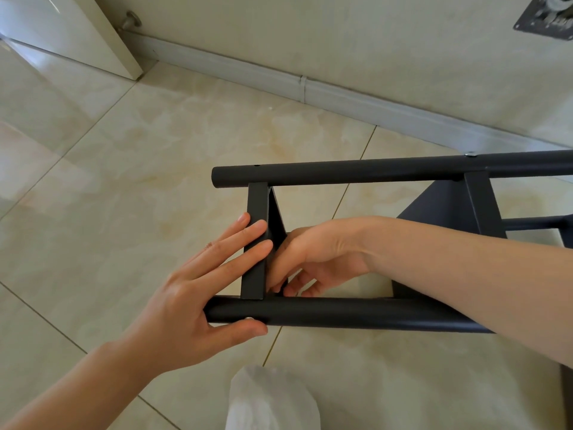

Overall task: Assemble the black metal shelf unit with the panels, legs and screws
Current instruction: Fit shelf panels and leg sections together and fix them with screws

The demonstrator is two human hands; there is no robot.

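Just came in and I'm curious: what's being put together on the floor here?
A person is assembling a black metal shelf unit that lies on its side on the tiled floor. The left hand lies flat against the end panel, thumb by a screw in the near leg. The right hand reaches inside behind that panel, fingers curled at the joint; what it holds is hidden.

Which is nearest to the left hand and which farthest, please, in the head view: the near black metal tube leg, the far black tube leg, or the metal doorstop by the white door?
1. Near black tube leg: under the left hand.
2. Far black tube leg: beyond it, nearer the wall.
3. Metal doorstop: top left, by the door.
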